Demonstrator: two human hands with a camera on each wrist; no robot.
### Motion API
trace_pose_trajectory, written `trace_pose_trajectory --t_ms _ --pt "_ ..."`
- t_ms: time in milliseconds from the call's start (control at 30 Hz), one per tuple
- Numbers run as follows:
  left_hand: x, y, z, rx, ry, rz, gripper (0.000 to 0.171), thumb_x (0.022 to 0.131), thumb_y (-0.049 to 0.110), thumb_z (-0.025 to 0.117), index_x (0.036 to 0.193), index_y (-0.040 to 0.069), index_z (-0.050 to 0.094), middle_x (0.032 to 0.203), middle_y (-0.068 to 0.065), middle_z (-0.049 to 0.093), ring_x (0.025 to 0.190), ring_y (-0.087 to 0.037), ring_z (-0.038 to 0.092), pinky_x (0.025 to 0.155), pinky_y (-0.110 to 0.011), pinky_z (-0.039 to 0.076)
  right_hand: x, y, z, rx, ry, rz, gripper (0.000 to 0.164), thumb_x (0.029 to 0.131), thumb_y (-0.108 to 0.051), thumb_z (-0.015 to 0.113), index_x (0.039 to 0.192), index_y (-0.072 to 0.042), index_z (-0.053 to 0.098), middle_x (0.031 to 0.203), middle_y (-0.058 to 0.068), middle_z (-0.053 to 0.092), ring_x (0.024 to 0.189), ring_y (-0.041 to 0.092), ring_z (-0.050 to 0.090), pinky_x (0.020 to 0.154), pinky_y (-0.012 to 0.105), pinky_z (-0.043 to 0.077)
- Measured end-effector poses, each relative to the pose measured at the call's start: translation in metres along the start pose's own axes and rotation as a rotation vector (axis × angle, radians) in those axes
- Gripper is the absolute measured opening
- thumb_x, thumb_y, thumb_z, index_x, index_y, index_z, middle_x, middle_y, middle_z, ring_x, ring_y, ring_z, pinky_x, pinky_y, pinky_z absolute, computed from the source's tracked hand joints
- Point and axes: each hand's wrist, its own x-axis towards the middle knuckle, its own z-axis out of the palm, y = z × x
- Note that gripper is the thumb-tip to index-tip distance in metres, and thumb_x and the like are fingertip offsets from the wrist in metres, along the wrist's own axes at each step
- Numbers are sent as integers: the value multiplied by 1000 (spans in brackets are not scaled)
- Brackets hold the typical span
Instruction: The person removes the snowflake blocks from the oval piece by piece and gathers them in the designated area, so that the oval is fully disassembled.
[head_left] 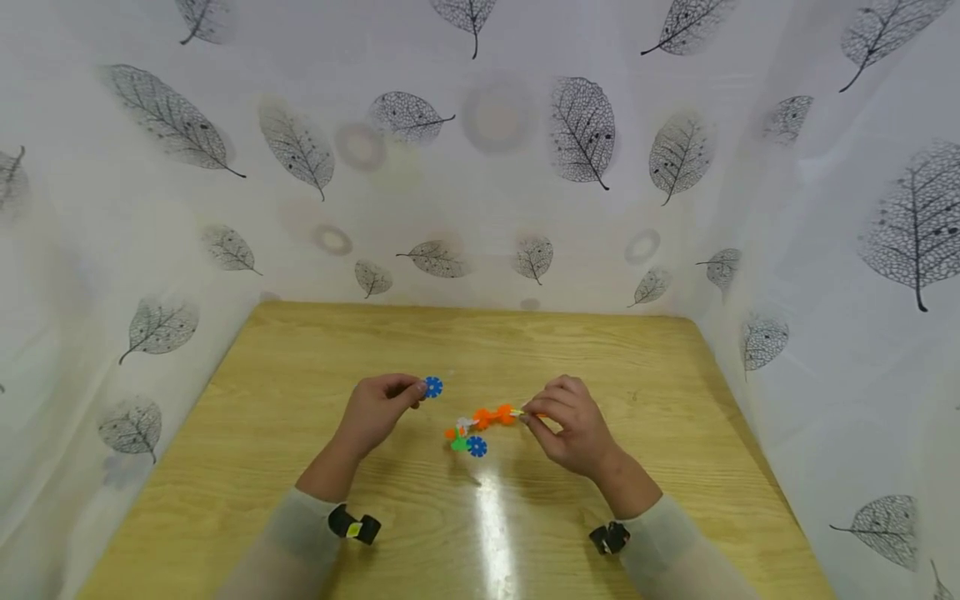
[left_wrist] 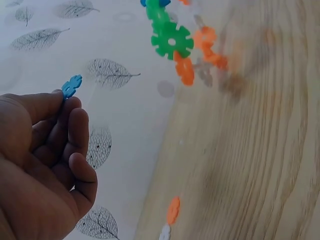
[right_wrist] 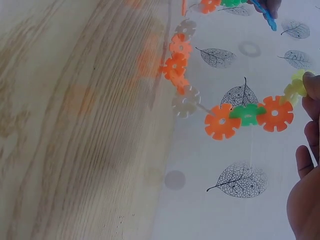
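On the left side of the desk (head_left: 300, 342), well in from its left edge, the left hand (head_left: 375, 415) pinches a single blue notched disc (head_left: 432, 387) between thumb and fingers, its other fingers loosely bent in the left wrist view. The disc points rightward and touches nothing else.

Next to the right, apart from that disc, is a chain of interlocking notched discs (head_left: 482, 418), between the hands over the middle of the desk. Its long axis runs roughly parallel to the back edge, then bends round at the left toward the person and ends in a blue end disc (head_left: 477, 447). I cannot tell whether any part rests on the desk.

Farthest right, the right hand (head_left: 576, 427) is the nearer one: it touches the chain, thumb and fingertips closed narrowly on a yellow disc (right_wrist: 295, 90).
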Motion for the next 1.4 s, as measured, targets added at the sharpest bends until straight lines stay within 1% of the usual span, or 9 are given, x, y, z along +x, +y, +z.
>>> trace_pose_trajectory --t_ms 67,267,400,600,767,933,1167,1300,1400 --pt "0 -2 -4 13 25 -8 34 99 42 71 113 12 78 103 -10 76 92 -22 71 86 -54 56 0 0 0 3 3 -1 13 96 -16 75 91 -5 78 89 3 75 80 24 60 74 40 44" --pt "1 -11 -17 10 80 -42 38 98 43 73 116 10 77 104 -11 76 93 -22 71 86 -57 55 -1 1 0 13 7 -3 9 94 -14 77 91 -5 78 89 2 75 79 24 60 73 40 43" --pt "2 -19 -24 38 110 -64 40 98 43 72 119 9 76 106 -12 76 93 -23 70 83 -47 56 -1 2 0 13 7 -6 9 94 -14 77 91 -6 78 89 2 75 79 23 60 73 40 43" --pt "2 -32 -41 68 168 -81 40 99 42 72 120 9 76 106 -14 76 98 -33 71 77 -39 55 0 2 -1 11 9 -10 11 96 -17 76 92 -7 78 88 2 74 79 23 60 73 40 45" --pt "0 -41 -57 135 204 -117 42 100 42 70 124 7 75 108 -14 76 99 -31 71 69 -29 52 -1 2 0 20 11 -16 10 95 -16 76 91 -7 78 88 2 74 78 23 60 73 39 44" --pt "0 -50 -70 186 245 -143 40 101 40 69 124 7 74 108 -13 76 97 -28 71 68 -28 52 -1 2 0 24 17 -13 10 95 -16 77 91 -7 78 88 2 74 78 23 60 73 40 44" --pt "0 -64 -80 234 294 -186 37 101 32 69 124 4 73 108 -14 75 92 -24 73 66 -25 53 -2 1 -1 18 22 -19 6 90 -12 81 92 -8 78 88 2 74 79 23 60 73 40 44" --pt "1 -70 -83 246 308 -220 37 101 30 70 123 1 73 108 -15 75 91 -23 73 68 -22 54 -2 1 -1 25 23 -18 6 89 -11 82 92 -8 78 88 2 74 79 23 61 73 40 44" --pt "3 -72 -84 273 315 -239 36 100 29 70 122 0 74 107 -15 75 90 -23 73 72 -25 55 -2 1 -2 21 18 -11 6 89 -12 81 92 -8 78 88 2 74 79 23 60 73 40 44"
